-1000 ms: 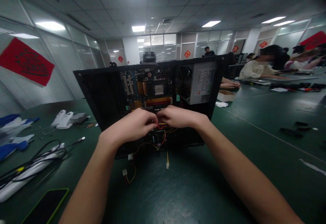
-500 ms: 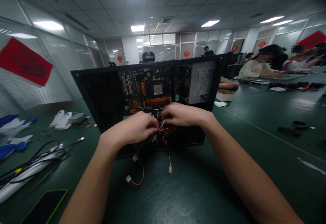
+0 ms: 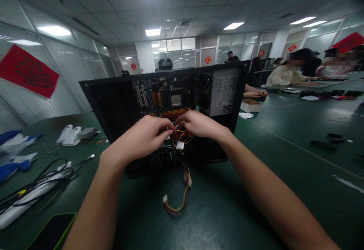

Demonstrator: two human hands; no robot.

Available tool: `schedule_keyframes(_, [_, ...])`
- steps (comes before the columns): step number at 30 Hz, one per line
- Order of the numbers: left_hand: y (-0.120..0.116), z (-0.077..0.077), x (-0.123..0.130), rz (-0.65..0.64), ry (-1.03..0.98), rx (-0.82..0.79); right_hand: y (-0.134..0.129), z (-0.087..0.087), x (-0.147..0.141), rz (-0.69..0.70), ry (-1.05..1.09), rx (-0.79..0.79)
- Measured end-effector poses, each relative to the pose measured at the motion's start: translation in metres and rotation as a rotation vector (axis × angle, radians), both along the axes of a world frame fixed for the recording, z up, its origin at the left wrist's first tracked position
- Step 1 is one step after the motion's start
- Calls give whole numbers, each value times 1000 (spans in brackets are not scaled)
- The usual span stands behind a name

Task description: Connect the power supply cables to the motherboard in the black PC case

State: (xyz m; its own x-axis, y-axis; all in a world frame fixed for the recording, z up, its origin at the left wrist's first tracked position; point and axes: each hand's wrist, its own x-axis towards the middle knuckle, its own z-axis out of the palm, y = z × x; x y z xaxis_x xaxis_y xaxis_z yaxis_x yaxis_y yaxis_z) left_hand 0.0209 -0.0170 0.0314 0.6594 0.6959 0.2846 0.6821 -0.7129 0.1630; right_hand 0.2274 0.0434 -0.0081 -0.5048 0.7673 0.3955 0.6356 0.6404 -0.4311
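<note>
A black computer case [image 3: 113,102] stands open on the table before me, its motherboard [image 3: 155,94] showing at the back. A power supply [image 3: 224,91] with a fan sits in its upper right corner. My left hand [image 3: 152,132] pinches the red wires of a cable bundle [image 3: 179,132] in front of the board. Close beside it, my right hand [image 3: 196,123] has its fingers closed round the same bundle. A white connector [image 3: 180,145] hangs just below the hands. Red and yellow cables [image 3: 186,193] with white plugs trail down onto the table.
On the left of the green table [image 3: 216,212] lie a power strip [image 3: 36,193] with black cables, a phone [image 3: 51,231], white plastic pieces [image 3: 69,134] and blue-and-white bags [image 3: 17,155]. A small box [image 3: 250,105] stands at right, near a co-worker's hands [image 3: 256,93]. Other people sit farther right.
Both hands have risen slightly with the wires. A white connector now hangs below them, and the loose cable on the table has swung right, its plugs in new positions.
</note>
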Motion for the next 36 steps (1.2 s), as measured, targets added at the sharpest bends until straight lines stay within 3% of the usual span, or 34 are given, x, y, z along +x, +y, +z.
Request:
schedule_keyframes(4, [-2, 0, 2, 0, 12, -32, 5, -4, -3, 35, 146, -261])
schedule_keyframes(8, [-3, 1, 1, -31, 30, -96, 8, 4, -2, 36, 643, -430])
schedule_keyframes(13, [3, -2, -2, -41, 87, -146, 3, 14, 1, 195, 1189, -523])
schedule_keyframes(18, [17, -11, -12, 93, 123, -180, 4, 14, 1, 286, 1315, -360])
schedule_keyframes(22, [28, -18, -22, 255, 159, -220, 8, 9, -2, 188, 1377, -44])
schedule_keyframes(25, [28, -18, -23, 277, 176, -251, 2, 5, -11, 80, 1255, 249])
schedule_keyframes(27, [24, -16, -20, 242, 164, -230, -6, 2, -18, 62, 1048, 312])
schedule_keyframes(29, [20, -13, -16, 210, 132, -165, -14, 2, -23, 69, 861, 227])
schedule_keyframes(31, [16, -10, -13, 204, 115, -106, -19, 3, -24, 87, 795, 12])
schedule_keyframes(34, [11, -6, -10, 193, 112, -86, -18, 7, -20, 177, 902, -413])
schedule_keyframes(36, [9, -4, -9, 178, 101, -81, -14, 10, -16, 245, 1066, -598])
